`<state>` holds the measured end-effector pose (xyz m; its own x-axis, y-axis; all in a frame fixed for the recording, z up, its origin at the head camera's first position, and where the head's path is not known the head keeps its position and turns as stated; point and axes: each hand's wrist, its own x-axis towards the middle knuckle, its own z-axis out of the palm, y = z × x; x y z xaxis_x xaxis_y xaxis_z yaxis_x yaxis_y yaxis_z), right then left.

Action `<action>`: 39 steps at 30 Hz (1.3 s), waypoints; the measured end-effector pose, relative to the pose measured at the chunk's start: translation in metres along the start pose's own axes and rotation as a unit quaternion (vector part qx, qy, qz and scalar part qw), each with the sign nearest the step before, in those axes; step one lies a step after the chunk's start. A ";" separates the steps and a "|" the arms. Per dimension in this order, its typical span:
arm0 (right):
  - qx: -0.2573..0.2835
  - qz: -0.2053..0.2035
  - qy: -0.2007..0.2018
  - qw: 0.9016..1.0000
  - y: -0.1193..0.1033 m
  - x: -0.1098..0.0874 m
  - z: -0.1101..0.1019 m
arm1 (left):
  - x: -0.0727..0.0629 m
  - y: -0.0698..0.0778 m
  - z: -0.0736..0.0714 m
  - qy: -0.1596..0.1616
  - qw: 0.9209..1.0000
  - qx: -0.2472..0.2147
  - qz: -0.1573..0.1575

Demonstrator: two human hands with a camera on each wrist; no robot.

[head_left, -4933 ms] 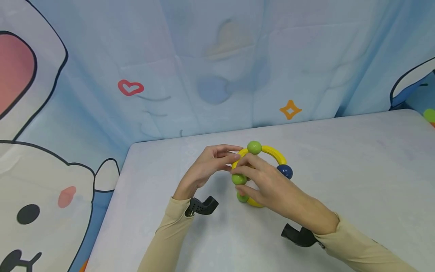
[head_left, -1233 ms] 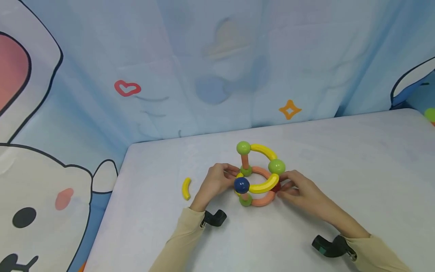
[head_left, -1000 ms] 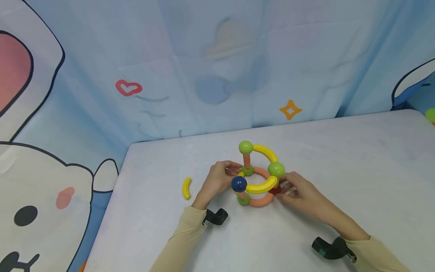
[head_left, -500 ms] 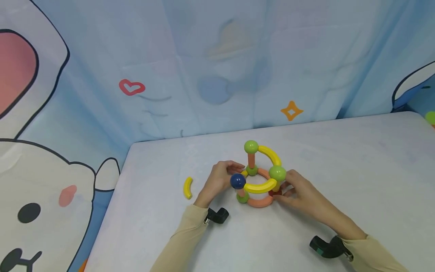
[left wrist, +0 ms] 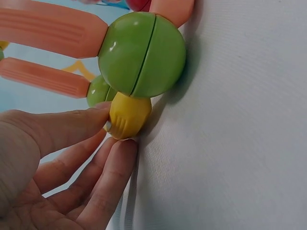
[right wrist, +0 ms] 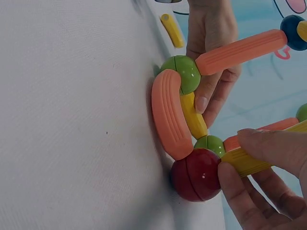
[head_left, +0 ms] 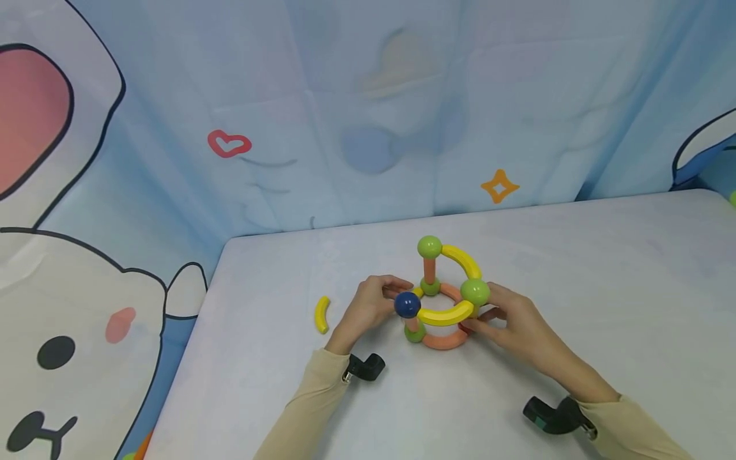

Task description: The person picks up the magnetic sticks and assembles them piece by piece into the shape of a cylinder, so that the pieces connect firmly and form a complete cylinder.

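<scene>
A ball-and-stick building toy stands on the table between the hands. Its lower ring has salmon curved sticks (head_left: 445,341), green balls (left wrist: 144,53) and a red ball (right wrist: 195,175). Upright sticks carry a blue ball (head_left: 407,305), green balls and yellow curved sticks (head_left: 445,316) above. My left hand (head_left: 368,308) pinches the lower ring's yellow curved stick (left wrist: 128,116) between thumb and fingertip, beside a green ball. On the opposite side, my right hand (head_left: 520,326) pinches an upright yellow stick (right wrist: 243,163) just above the red ball.
A loose yellow curved stick (head_left: 322,315) lies on the white-covered table (head_left: 276,275), left of my left hand. Behind the table's far edge hangs a blue printed curtain (head_left: 391,115). Each wrist wears a black camera (head_left: 366,367).
Since the first frame, the right hand has drawn back from across the toy to its right side. The toy is turned and the loose yellow stick now shows. Lately only small shifts.
</scene>
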<state>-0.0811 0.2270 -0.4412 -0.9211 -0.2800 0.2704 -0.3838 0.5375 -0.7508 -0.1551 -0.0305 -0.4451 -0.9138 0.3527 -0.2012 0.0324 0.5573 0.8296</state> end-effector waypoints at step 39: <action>-0.101 -0.028 0.013 0.994 -0.018 0.035 -0.083 | -0.036 -0.003 -0.039 0.146 0.982 0.115 0.022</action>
<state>-0.1120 0.2738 -0.3678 -0.8980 -0.2946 0.3269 -0.4380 0.6704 -0.5990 -0.1386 -0.0744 -0.4200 -0.9854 0.1690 0.0188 0.1355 0.7134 0.6875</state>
